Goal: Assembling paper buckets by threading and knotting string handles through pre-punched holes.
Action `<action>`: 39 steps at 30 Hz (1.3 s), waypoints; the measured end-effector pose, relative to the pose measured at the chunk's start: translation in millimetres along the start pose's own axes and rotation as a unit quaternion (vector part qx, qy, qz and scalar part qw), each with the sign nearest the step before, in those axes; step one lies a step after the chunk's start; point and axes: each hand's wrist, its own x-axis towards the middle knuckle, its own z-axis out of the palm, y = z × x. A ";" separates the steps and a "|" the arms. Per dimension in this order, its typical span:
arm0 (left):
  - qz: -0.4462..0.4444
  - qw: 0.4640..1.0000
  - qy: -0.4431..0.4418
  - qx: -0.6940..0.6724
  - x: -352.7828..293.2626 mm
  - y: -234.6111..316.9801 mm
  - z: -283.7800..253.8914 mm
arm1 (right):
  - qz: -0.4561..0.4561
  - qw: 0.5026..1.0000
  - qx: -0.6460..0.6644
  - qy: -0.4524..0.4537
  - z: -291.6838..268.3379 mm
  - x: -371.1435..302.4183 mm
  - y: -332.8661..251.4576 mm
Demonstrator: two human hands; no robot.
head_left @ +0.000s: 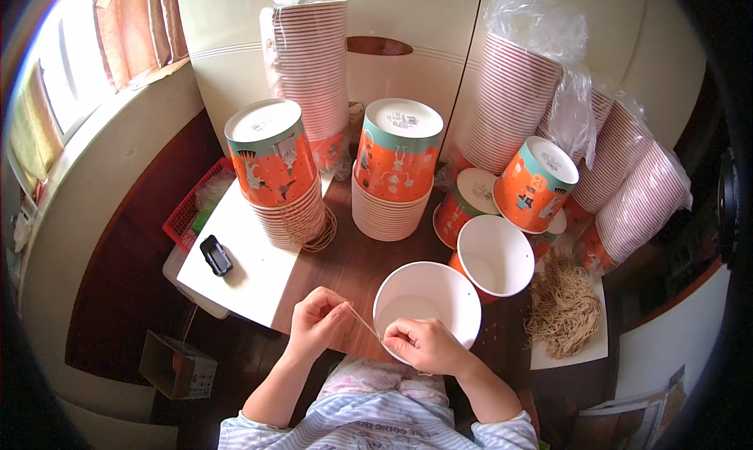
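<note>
A thin tan string runs taut between my two hands. My left hand pinches its upper end between thumb and fingertips, left of an open paper bucket. My right hand is closed on the other end at the bucket's near left rim and covers part of that rim. A short bit of string hangs below my right hand. The bucket stands mouth up with a white inside. Just behind it to the right, a second paper bucket tilts toward me, orange outside, with a small dark hole near its rim.
Upturned orange-and-green buckets stand in stacks behind, one with looped string on it. Tall plastic-wrapped stacks line the back. A tangled string pile lies at right. A black plastic holder sits on a white board.
</note>
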 end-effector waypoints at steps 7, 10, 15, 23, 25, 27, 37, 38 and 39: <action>0.051 0.990 0.047 0.124 1.9 -9.3 3.4 | -0.017 1.000 -0.013 -0.021 -1.7 -0.4 -2.9; 0.050 0.988 0.048 0.138 1.5 -15.4 3.4 | -0.022 0.999 -0.022 -0.015 -0.8 -2.2 -6.6; 0.002 0.997 0.046 0.059 -3.8 -21.7 5.4 | -0.066 0.997 -0.027 0.013 0.5 -3.7 -10.0; -0.038 0.999 0.013 -0.021 -30.1 -26.5 -12.4 | -0.173 0.969 -0.170 0.052 37.7 -45.0 -30.7; -0.068 0.997 0.012 -0.030 -39.3 -32.8 -14.6 | -0.157 0.981 -0.084 0.079 69.1 -58.1 -18.1; -0.122 0.991 0.017 -0.045 -50.2 -39.5 -15.8 | -0.094 0.991 -0.037 0.085 100.9 -68.5 2.9; -0.277 0.941 -0.085 -0.173 -103.5 -59.2 -4.3 | 0.162 0.931 0.299 0.135 163.4 -87.2 60.0; -0.247 0.954 -0.098 -0.141 -107.9 -69.0 -6.6 | 0.151 0.945 0.259 0.132 162.9 -88.2 63.6; -0.248 0.953 -0.097 -0.142 -108.9 -70.9 -5.6 | 0.184 0.948 0.237 0.109 160.2 -89.3 66.0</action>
